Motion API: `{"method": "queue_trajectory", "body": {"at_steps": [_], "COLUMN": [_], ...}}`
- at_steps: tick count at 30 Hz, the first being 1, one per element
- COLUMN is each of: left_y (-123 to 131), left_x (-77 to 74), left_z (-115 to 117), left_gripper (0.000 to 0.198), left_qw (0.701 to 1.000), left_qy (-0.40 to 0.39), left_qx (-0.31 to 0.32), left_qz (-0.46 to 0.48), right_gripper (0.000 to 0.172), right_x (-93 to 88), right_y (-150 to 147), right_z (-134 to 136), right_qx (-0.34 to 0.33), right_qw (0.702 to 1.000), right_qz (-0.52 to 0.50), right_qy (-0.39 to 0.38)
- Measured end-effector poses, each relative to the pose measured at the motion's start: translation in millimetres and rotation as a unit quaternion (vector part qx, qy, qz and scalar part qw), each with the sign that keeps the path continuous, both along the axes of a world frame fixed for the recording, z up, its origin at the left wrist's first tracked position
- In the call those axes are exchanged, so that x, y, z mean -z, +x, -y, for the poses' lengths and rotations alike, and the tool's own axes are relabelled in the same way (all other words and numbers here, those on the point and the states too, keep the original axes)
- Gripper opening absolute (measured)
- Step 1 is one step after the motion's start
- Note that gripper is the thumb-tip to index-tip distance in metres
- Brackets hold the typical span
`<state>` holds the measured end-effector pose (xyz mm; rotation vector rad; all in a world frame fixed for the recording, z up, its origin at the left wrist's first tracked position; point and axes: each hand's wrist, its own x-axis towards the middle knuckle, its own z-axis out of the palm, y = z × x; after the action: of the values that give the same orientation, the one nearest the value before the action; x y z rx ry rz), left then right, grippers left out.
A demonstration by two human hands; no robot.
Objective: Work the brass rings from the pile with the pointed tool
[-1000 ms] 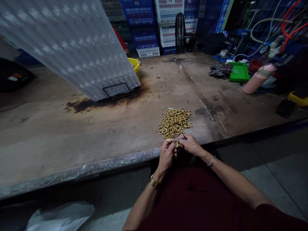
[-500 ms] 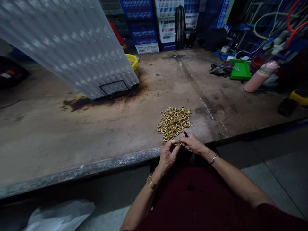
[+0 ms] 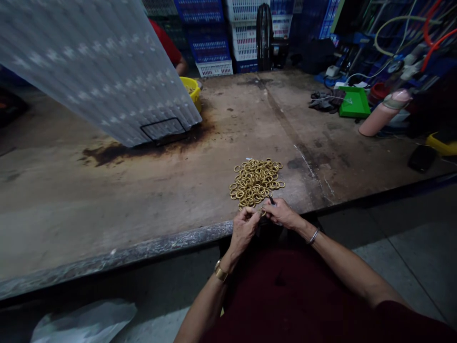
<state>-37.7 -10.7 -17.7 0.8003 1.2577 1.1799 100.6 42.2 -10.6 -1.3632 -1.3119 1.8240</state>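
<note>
A heap of several brass rings (image 3: 255, 183) lies on the worn workbench (image 3: 143, 190) close to its near edge. Just in front of the heap my two hands meet over the edge. My left hand (image 3: 243, 229) is closed, pinching one brass ring (image 3: 262, 212) between thumb and fingers. My right hand (image 3: 282, 213) is closed on a small dark tool (image 3: 272, 200) whose tip points at that ring. I wear a gold watch on the left wrist and a silver bangle on the right.
A large grey patterned sheet (image 3: 100, 66) slants over the bench's left half. Behind it are a yellow bowl (image 3: 191, 90) and a person in red (image 3: 166, 45). A green tray (image 3: 353, 102), a pink cylinder (image 3: 382, 114), crates (image 3: 214, 38) and hoses stand at the back right.
My hands stay together at the bench edge, working the same ring; my left fingers shifted slightly on it. The camera view drifted a little.
</note>
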Motion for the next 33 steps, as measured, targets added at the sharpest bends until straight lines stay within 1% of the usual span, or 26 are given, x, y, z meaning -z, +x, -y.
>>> {"method": "queue_trajectory", "body": {"at_steps": [4, 8, 13, 15, 17, 19, 21, 23, 25, 28, 33], "left_y": [0, 0, -4, -4, -3, 0, 2, 4, 6, 7, 8], "left_x": [-0.5, -0.3, -5.3, -7.1, -8.3, -9.4, -11.0, -13.4, -16.1, -19.3, -20.2], "left_z": [-3, -6, -10, -12, -15, -19, -23, -26, -28, -29, -28], "left_gripper": [0.037, 0.032, 0.032, 0.034, 0.037, 0.038, 0.04, 0.039, 0.037, 0.035, 0.036], "left_qw": [1.0, 0.999, 0.997, 0.996, 0.997, 0.993, 0.983, 0.971, 0.962, 0.952, 0.94], "left_qy": [-0.022, -0.028, -0.038, -0.048, -0.059, -0.074, -0.103, -0.132, -0.153, -0.169, -0.175], "left_qx": [-0.008, -0.015, 0.048, 0.063, 0.057, 0.035, 0.011, -0.008, -0.018, -0.017, -0.009], "left_qz": [-0.011, -0.006, -0.037, -0.03, 0.015, 0.086, 0.153, 0.197, 0.224, 0.256, 0.292], "right_gripper": [0.021, 0.021, 0.021, 0.022, 0.021, 0.019, 0.018, 0.017, 0.02, 0.029, 0.029], "right_x": [-0.1, 2.0, 2.6, 2.5, 2.0, 0.7, -1.3, -3.5, -4.6, -3.1, 0.9], "right_y": [0, 0, 1, 1, 0, 1, 3, 5, 8, 8, 6], "right_z": [2, 5, 2, -2, -6, -11, -13, -14, -12, -6, -5], "right_qx": [0.005, 0.002, -0.011, -0.015, -0.016, 0.001, 0.018, 0.014, -0.011, -0.048, -0.073], "right_qw": [1.0, 0.999, 0.991, 0.987, 0.982, 0.975, 0.967, 0.961, 0.958, 0.952, 0.948], "right_qz": [0.0, 0.024, 0.053, 0.071, 0.09, 0.105, 0.114, 0.119, 0.118, 0.11, 0.104], "right_qy": [0.001, 0.035, 0.12, 0.146, 0.167, 0.197, 0.227, 0.248, 0.262, 0.281, 0.292]}}
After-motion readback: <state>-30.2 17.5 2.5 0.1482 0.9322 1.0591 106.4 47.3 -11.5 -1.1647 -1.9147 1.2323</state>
